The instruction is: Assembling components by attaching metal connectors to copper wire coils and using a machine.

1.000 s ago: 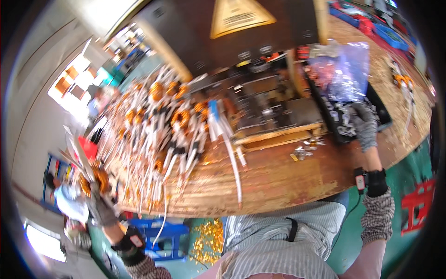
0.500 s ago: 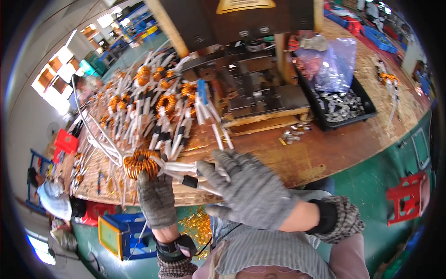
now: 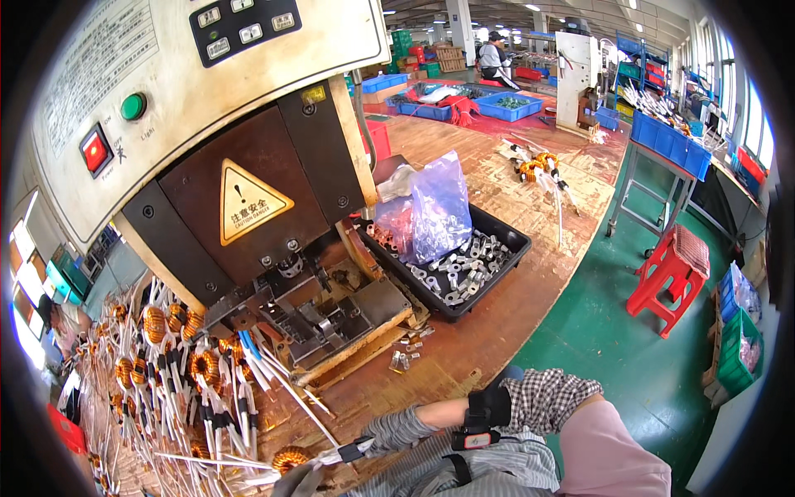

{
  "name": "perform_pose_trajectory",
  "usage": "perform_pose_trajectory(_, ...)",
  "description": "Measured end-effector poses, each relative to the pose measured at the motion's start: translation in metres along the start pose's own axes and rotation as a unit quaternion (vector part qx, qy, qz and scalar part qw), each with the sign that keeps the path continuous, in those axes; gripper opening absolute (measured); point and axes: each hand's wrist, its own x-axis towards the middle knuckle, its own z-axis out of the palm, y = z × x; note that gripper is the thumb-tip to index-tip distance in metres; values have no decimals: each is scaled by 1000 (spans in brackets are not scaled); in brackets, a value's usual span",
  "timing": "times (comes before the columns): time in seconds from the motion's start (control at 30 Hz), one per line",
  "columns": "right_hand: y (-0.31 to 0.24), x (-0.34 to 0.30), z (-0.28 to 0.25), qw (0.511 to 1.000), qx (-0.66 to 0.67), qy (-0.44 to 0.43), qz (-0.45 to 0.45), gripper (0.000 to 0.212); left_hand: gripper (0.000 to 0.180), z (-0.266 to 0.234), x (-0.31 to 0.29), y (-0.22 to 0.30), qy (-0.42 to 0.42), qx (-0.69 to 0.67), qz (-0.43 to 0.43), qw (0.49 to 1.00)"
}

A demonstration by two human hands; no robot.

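Note:
At the lower edge, a copper-wound ring coil (image 3: pixel 291 458) with white leads lies by my left hand (image 3: pixel 300 482). That hand wears a grey glove, is cut off by the picture's edge, and its fingers are closed on the coil. My right hand (image 3: pixel 396 432), also gloved in grey, is at the coil's white leads (image 3: pixel 330 455), beside a black sleeve (image 3: pixel 354 450) on them. Its fingers look closed round the leads, though they are partly hidden. To the left, a heap of similar coils (image 3: pixel 205 369) with white and black-sleeved leads covers the bench.
A press machine (image 3: pixel 248 190) with a warning triangle stands ahead. Right of it sits a black tray (image 3: pixel 513 257) of metal terminals and a plastic bag (image 3: pixel 439 211). Loose terminals (image 3: pixel 402 358) lie on the wooden bench. A red stool (image 3: pixel 675 273) stands on the green floor.
The view has swung right and up, showing more of the press. The coil and both hands now sit at the lower edge. My right hand went from spread fingers to closing at the leads.

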Motion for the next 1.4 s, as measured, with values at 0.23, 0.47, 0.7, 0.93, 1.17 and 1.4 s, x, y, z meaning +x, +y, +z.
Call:
perform_pose_trajectory(0.23,22,8,-19,981,-164,104,-21,19,45,86,60,-59,-210,5,-28,977)
perform_pose_trajectory(0.47,-2,-35,-18,835,-455,255,-175,20,40,94,64,-68,-211,-4,11,977)
perform_pose_trajectory(0.7,2,-58,-33,725,-592,235,-261,20,32,100,77,-72,-185,-53,47,980)
perform_pose_trajectory(0.93,-20,-85,-50,844,-496,192,-65,20,32,105,74,-81,-178,-54,19,982)
perform_pose_trajectory(1.17,9,-133,-92,783,-441,438,-39,28,31,106,78,-63,-109,-6,7,994)
perform_pose_trajectory(1.4,-1,-83,-105,698,-651,296,-16,22,23,129,109,-29,-136,81,67,985)
